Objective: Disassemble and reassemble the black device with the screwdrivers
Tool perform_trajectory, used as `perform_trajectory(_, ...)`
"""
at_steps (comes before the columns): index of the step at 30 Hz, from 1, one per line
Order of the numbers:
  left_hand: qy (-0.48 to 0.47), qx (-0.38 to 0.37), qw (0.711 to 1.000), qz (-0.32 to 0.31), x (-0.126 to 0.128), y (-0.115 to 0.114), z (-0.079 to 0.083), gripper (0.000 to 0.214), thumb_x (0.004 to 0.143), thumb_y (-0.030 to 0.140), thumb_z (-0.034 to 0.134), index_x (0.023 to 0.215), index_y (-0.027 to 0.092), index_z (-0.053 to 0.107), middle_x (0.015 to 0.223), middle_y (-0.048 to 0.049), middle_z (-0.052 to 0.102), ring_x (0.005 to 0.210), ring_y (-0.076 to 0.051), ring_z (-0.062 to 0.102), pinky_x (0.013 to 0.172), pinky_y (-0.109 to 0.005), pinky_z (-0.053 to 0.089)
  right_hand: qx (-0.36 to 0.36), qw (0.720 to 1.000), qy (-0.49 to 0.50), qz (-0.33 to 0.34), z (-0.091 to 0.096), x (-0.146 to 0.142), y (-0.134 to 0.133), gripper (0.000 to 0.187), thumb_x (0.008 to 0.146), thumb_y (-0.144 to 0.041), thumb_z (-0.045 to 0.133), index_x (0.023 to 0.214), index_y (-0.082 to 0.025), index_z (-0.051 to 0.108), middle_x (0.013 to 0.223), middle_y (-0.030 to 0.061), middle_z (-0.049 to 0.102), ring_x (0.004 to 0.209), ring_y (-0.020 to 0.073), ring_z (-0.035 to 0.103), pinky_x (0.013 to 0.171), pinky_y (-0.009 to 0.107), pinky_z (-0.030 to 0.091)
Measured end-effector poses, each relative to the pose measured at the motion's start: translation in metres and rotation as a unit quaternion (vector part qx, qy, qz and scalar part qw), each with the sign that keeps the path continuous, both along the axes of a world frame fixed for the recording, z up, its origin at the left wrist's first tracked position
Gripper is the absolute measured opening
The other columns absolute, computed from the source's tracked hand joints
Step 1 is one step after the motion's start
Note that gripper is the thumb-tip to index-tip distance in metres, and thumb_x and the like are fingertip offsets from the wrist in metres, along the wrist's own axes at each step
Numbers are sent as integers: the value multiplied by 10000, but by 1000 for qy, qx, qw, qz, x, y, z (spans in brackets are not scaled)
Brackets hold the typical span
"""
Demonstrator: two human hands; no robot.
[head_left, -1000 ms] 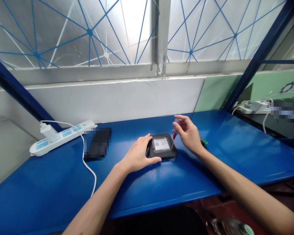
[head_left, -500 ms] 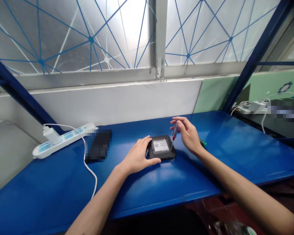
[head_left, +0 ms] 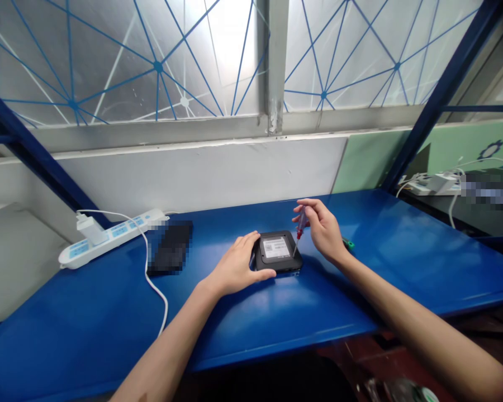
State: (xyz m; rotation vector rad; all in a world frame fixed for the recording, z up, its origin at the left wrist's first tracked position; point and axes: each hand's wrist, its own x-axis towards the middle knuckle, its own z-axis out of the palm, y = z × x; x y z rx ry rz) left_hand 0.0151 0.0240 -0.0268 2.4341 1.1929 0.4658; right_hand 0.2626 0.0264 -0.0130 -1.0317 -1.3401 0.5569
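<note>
A small black square device (head_left: 277, 252) with a white label on top lies on the blue table (head_left: 360, 290). My left hand (head_left: 236, 267) rests against its left side, fingers curved round the edge, thumb along the front. My right hand (head_left: 323, 229) pinches a thin screwdriver with a red and clear handle (head_left: 299, 226), held upright. Its tip touches the device's right rear corner.
A white power strip (head_left: 109, 237) with a charger plugged in lies at the left, its white cable running toward the table's front edge. A dark blurred object (head_left: 170, 248) sits beside it. A small green item (head_left: 349, 243) lies behind my right wrist. More cables lie far right.
My right hand has come down a little with the screwdriver, bringing its tip onto the device's corner. My left hand has stayed on the device.
</note>
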Motion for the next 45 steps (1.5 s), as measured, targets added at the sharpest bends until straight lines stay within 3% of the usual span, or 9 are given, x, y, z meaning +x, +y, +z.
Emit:
perform_trajectory(4,-6,3,1000,-1,0,1,-2,950,777,637,737,1517,164,375,1603,-170,383,1488,-369,337,1213,-531,325,-1,1000,7,5,-2,0,1,290,1003,-471,477,1081,-230,619,1011,44,696,765,170,722,653,321,551)
perform_trajectory(9,-2,4,1000,-3,0,1,-2,942,786,625,736,1517,154,372,1604,-175,379,1487,-356,340,1213,-525,326,0,1000,-9,-11,-1,1,2,303,952,-507,576,1047,-223,616,783,-6,642,690,164,694,661,320,543)
perform_trajectory(21,13,-6,1000,5,1,-1,3,958,787,631,734,1520,135,367,1607,-179,371,1493,-355,328,1213,-512,330,0,1000,-13,-20,2,3,1,284,876,-469,697,1008,-225,636,834,-1,663,673,146,680,635,295,535)
perform_trajectory(28,14,-8,1000,3,1,-1,3,946,788,637,731,1511,138,379,1616,-173,356,1498,-345,320,1221,-501,318,-6,1000,-4,-15,3,2,-1,276,937,-458,592,1076,-219,603,970,32,705,655,154,717,585,300,560)
perform_trajectory(35,3,-9,1000,-3,1,-2,4,922,780,642,730,1499,173,396,1608,-175,369,1489,-358,339,1198,-526,344,-10,1000,12,2,5,2,-3,216,987,-377,463,993,-217,608,1116,64,737,697,155,734,594,299,563)
perform_trajectory(37,1,-7,1000,-5,0,-2,4,923,779,647,730,1500,180,394,1610,-174,366,1489,-359,339,1197,-530,344,-14,1000,25,0,5,3,-2,236,980,-422,484,978,-215,596,1062,65,744,686,162,732,575,295,558)
perform_trajectory(41,5,-8,1000,-3,0,-2,5,918,784,636,730,1501,172,393,1618,-168,355,1497,-350,326,1207,-517,331,-26,999,16,-15,5,4,-1,323,936,-539,576,955,-217,581,684,-6,659,672,189,725,572,283,542)
perform_trajectory(45,10,-12,1000,-1,1,-2,5,921,790,635,726,1505,163,389,1620,-166,351,1500,-344,319,1214,-510,322,-19,1000,5,-17,4,5,1,344,881,-544,665,881,-229,529,724,-11,644,655,165,701,556,263,522)
